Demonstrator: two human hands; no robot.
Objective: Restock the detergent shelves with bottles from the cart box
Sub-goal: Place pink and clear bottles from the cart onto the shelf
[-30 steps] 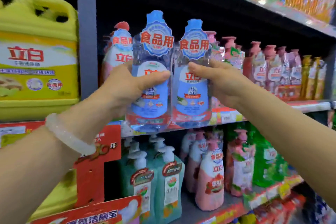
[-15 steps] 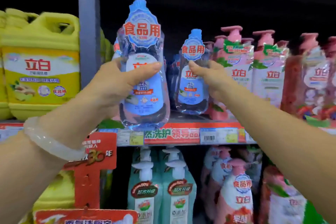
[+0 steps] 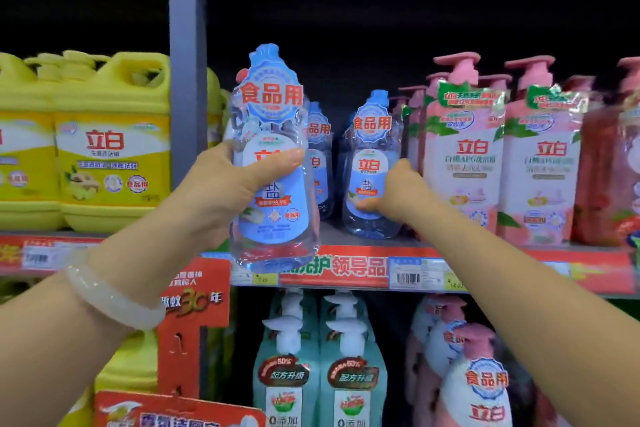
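Up close, the left hand grips a clear blue bottle in front of the shelf, thumb across the label and fingers curled behind, out of sight. The right hand touches a second blue bottle standing on the shelf beside pink pump bottles (whether its fingers clasp or only press it cannot be told). Both forearms are cut off.

The shelf carries clear blue-labelled detergent bottles upright at centre, pink pump bottles to their right and yellow jugs to their left.
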